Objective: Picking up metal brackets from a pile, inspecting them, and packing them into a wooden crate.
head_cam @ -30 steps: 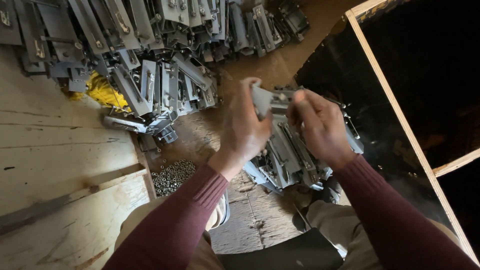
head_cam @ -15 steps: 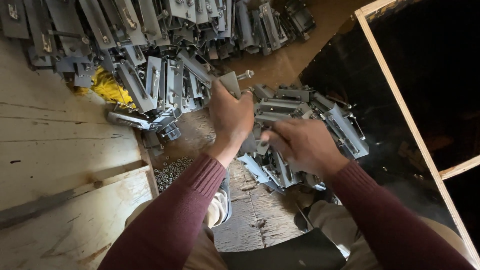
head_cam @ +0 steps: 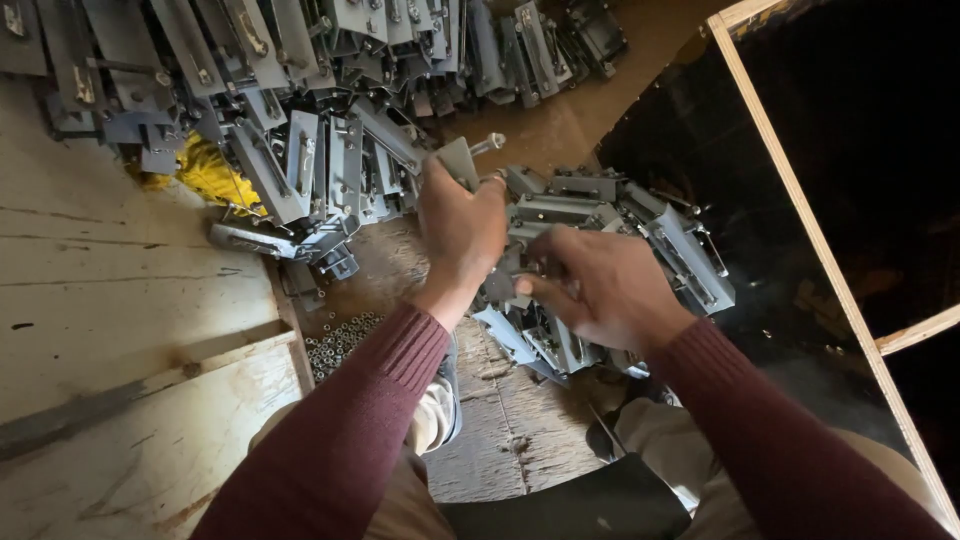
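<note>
- The left hand point(head_cam: 462, 225) has its grip closed around a flat grey metal bracket point(head_cam: 458, 160), held upright above the wooden floor point(head_cam: 120, 290); a short silvery bolt point(head_cam: 488, 144) sticks out sideways from the bracket's top.
- The right hand point(head_cam: 598, 285) curls palm-down over a loose heap of grey brackets point(head_cam: 640, 220); its fingers point(head_cam: 540, 285) are bent and pinch a piece in the heap, though what exactly the grip holds is hidden under the hand.
- The held bracket sits just above and left of that heap, between it and a larger stack of brackets point(head_cam: 300, 150) laid in rows farther out.
- The brackets are painted matt grey, stamped from sheet steel, angular with slots and folded edges.
- A small pile of shiny nuts point(head_cam: 338, 340) lies on the floor near the left forearm.
- A crumpled yellow cloth point(head_cam: 212, 172) shows under the far stack.
- A pale wooden frame point(head_cam: 800, 210) borders a dark panel on the right.
</note>
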